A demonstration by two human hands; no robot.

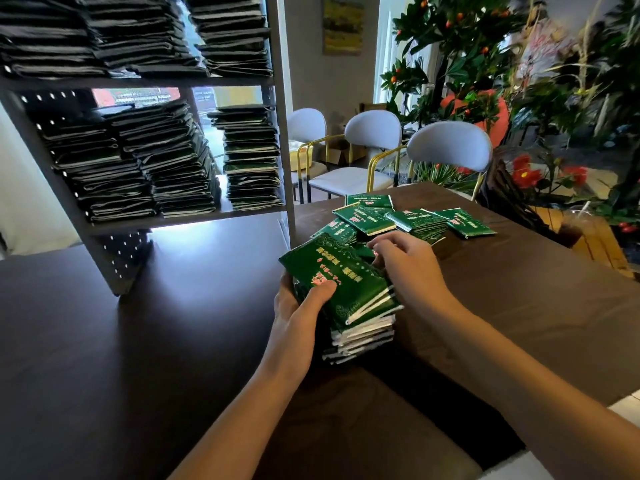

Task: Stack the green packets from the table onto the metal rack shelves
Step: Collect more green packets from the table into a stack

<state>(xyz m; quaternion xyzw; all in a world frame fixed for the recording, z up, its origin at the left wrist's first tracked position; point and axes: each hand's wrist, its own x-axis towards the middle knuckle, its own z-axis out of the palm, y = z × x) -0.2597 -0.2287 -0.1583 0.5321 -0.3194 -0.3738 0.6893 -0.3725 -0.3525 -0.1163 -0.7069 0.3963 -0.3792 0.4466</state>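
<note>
Gripping the packet stack (349, 292) edge, left hand (294, 306); right hand (405, 261) seemingly loose.

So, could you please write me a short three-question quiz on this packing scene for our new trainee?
1. True or false: the left hand grips a bundle of green packets with its thumb on the top one.
2. Where do the loose packets lie?
A. on a chair
B. on the table beyond the bundle
C. on the floor
3. Fill in: the metal rack stands on the ____ and already holds several stacks of packets.

Key:
1. True.
2. B; they lie scattered on the table, and the right hand reaches toward them.
3. Table.
</note>
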